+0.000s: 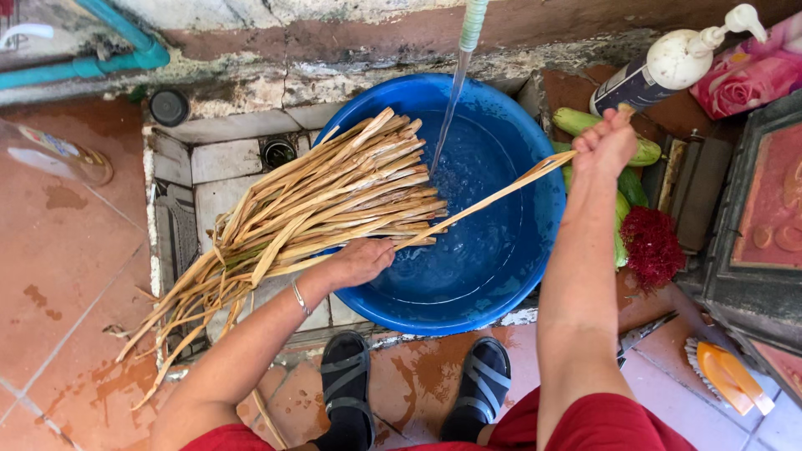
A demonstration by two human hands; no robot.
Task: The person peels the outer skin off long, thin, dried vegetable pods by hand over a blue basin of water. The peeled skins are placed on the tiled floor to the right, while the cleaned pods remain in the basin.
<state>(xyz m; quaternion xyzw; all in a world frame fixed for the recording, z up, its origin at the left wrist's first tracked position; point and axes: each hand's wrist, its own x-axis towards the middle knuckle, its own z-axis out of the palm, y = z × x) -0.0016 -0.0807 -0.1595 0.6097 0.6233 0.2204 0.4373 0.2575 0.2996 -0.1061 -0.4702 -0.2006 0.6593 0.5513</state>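
Two feet in black sandals (418, 392) stand on wet red tiles before a blue basin (535, 276) filling under a thin stream of water (445, 125). The left hand (361, 260) clasps a bundle of pale dried stalks (326, 200) laid across the basin's rim, while the right hand (608, 144), fist clenched, pulls a single strip (493, 199) taut over the water. Green gourds (585, 124) lie beside.

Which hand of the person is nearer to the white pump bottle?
The right hand. It pulls one strip just below and left of the pump bottle. The left hand holds the bundle of strips at the blue basin's near rim, much farther away.
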